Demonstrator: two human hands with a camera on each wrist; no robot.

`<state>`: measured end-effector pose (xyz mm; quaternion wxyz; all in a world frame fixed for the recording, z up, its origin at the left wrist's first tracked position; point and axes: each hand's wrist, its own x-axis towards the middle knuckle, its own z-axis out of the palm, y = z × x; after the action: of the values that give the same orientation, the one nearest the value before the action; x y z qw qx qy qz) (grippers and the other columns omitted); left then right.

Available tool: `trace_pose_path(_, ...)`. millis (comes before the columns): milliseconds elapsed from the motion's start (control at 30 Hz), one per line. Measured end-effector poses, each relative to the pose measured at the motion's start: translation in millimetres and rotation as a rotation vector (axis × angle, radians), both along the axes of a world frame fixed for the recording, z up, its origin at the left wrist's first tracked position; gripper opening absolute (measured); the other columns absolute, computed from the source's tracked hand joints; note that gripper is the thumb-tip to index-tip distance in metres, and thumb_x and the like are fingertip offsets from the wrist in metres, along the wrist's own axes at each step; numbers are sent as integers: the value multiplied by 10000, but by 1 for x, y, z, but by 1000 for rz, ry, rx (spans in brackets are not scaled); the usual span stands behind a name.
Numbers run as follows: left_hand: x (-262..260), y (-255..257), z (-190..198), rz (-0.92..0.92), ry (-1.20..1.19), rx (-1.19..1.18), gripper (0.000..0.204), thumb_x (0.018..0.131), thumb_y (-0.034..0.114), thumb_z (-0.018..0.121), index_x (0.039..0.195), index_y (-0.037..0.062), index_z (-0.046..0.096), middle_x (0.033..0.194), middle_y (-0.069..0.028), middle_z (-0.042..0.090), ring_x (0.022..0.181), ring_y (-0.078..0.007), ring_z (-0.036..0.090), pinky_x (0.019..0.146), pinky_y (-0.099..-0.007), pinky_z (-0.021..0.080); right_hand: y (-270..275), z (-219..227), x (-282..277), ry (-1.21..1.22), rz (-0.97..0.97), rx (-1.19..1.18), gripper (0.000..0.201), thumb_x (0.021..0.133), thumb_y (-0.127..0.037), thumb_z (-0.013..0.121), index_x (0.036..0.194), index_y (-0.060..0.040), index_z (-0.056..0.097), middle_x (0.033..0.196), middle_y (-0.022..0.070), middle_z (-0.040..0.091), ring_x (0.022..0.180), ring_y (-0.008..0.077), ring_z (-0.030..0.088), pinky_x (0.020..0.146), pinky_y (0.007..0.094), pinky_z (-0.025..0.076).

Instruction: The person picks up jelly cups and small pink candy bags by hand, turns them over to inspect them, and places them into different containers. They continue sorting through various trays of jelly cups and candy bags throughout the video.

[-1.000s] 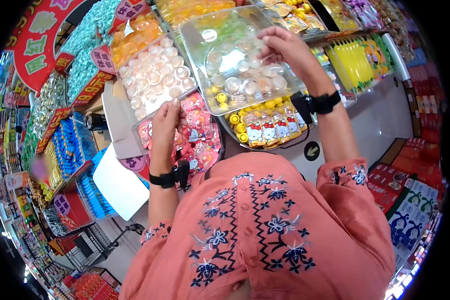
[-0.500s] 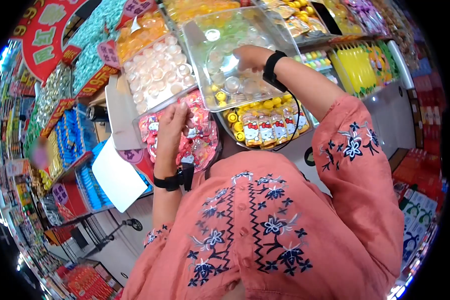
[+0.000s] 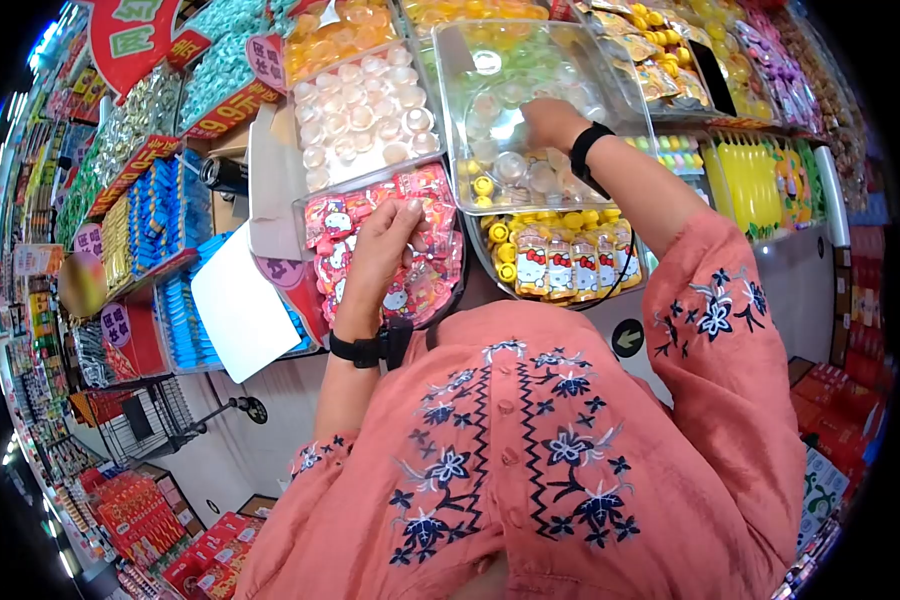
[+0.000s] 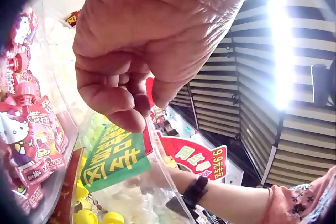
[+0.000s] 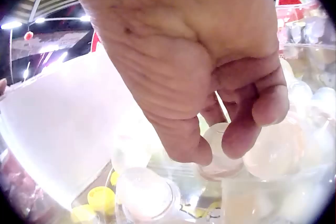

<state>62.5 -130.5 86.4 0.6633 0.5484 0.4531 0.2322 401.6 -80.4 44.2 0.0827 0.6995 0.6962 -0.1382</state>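
Note:
In the head view, my right hand is inside a clear plastic bin holding a few round translucent cups. Seen from the right wrist, the hand pinches one pale cup between thumb and fingertips, with other cups around it. My left hand hovers over pink cartoon pouches, beside the clear bin. Its fingers hang loosely curled with nothing in them, as the left wrist view also shows the hand near the clear bin's edge and the pink pouches.
A bin of whitish cups lies left of the clear bin. Yellow-capped pouches stand in front of it. A white sheet hangs at the left, near blue packets. A dark phone-like slab lies at the back right.
My right hand has gone from above the clear bin down among the cups and now pinches one. My left hand has drawn back from the whitish cups' bin edge to over the pink pouches.

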Motion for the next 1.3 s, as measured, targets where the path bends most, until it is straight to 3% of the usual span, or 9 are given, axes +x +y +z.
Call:
trace_pose_path(67, -1, 2, -3, -1, 4, -5, 315, 989, 374, 558, 946, 65, 603, 826, -2, 620, 653, -60, 575, 499, -199, 431, 2, 13, 1, 74, -64, -44, 243, 759, -174, 669, 925, 4, 675, 905, 161, 703, 859, 296, 696, 687, 394, 551)
trace_pose_path(200, 1, 7, 3, -8, 5, -9, 313, 992, 373, 554, 949, 68, 604, 836, -5, 622, 664, -66, 577, 508, -205, 425, -6, 55, 14, 834, -404, -164, 265, 816, -284, 673, 876, -36, 602, 798, 52, 622, 703, 118, 623, 523, 252, 457)
trace_pose_path(300, 1, 19, 2, -42, -13, 16, 312, 994, 376, 551, 950, 72, 605, 851, -10, 627, 673, -71, 581, 508, -209, 420, -17, 70, 17, 1332, -527, -177, 268, 836, -281, 670, 946, -46, 601, 842, 41, 628, 660, 114, 603, 479, 250, 430)
trace_pose_path(433, 18, 26, 31, -4, -134, 36, 295, 989, 351, 570, 988, 57, 592, 882, -31, 632, 672, -87, 589, 552, -207, 442, -42, 92, 2, 1789, -419, -253, 294, 941, -311, 548, 1019, -36, 614, 931, 97, 672, 639, 102, 596, 466, 229, 447)
trace_pose_path(567, 43, 29, 66, -10, -217, 159, 349, 968, 296, 612, 1186, 29, 559, 1041, -57, 610, 763, -93, 600, 596, -209, 457, -61, 85, -31, 2145, -305, -296, 370, 984, -310, 485, 1105, 22, 595, 939, 163, 683, 612, 134, 614, 475, 241, 489)
trace_pose_path(600, 46, 29, 72, -51, -246, 174, 428, 948, 261, 644, 1274, 15, 518, 1144, -67, 576, 843, -95, 595, 633, -209, 460, -64, 83, -37, 2204, -268, -347, 418, 999, -335, 450, 1144, 36, 580, 947, 171, 680, 615, 156, 621, 474, 243, 505)
trace_pose_path(833, 58, 25, 82, -137, -238, 342, 497, 913, 193, 692, 1328, 16, 483, 1224, -76, 539, 911, -79, 567, 710, -199, 464, -71, 73, -76, 2460, -258, -383, 447, 1004, -364, 402, 1161, 19, 569, 965, 160, 660, 679, 184, 651, 462, 267, 545)
trace_pose_path(1033, 50, 23, 74, -115, -162, 598, 517, 868, 96, 729, 1317, 18, 485, 1242, -67, 528, 850, -69, 551, 714, -219, 481, -69, 67, -89, 2506, -289, -451, 421, 999, -352, 412, 1158, 6, 566, 939, 127, 649, 679, 211, 642, 461, 268, 558)
trace_pose_path(1300, 43, 14, 80, -62, -61, 755, 561, 813, 123, 780, 1294, 29, 507, 1166, -57, 522, 802, -77, 563, 658, -207, 450, -63, 68, -103, 2516, -304, -524, 420, 994, -348, 420, 1163, 6, 571, 962, 117, 664, 680, 209, 641, 469, 278, 560)
